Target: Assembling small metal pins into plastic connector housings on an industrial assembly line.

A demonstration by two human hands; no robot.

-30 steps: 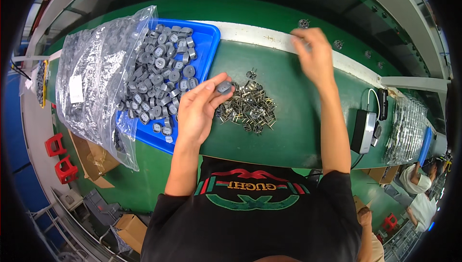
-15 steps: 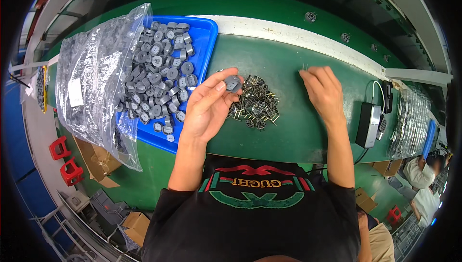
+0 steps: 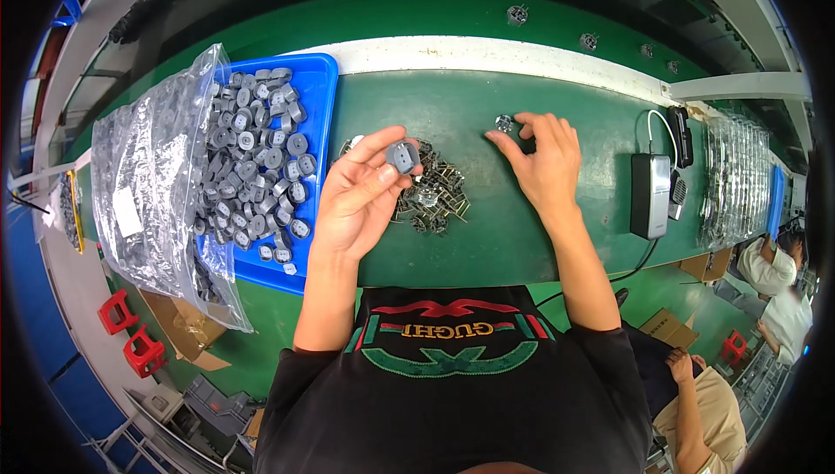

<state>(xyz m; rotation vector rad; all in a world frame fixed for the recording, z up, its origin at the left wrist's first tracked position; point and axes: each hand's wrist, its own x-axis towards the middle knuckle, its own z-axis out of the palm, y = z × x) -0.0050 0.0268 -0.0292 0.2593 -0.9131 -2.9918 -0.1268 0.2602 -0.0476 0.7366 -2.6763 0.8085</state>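
Two hands work over the green counter (image 3: 496,252), each with one small part. The left hand (image 3: 357,204) is clamped on a grey cap (image 3: 403,157), thumb on one side and fingers on the other. The right hand (image 3: 551,163) pinches a metal insert (image 3: 504,123) between thumb and forefinger tips. The cap sits in the air near the left side of the pile (image 3: 445,189), just inside the tray's right edge line; the insert is farther out, between the pile and the counter's far edge.

The step in hand reads as one of holding: a part gripped in each hand, the two well apart, neither touching the other. From this stance, a move calls for a steady pinch and, I would judge, the cap's face kept square to the insert.

The cap turns a broad, marked face up toward the camera, tilted a little; being nearly as wide as tall, it has no strong long axis. The insert shows a round, glinting end; which way its pins run is too small to tell. In the pile, pins point every way.

More caps fill the blue tray (image 3: 322,96) at the counter's left end, with a clear bag (image 3: 143,183) lying across its left side.
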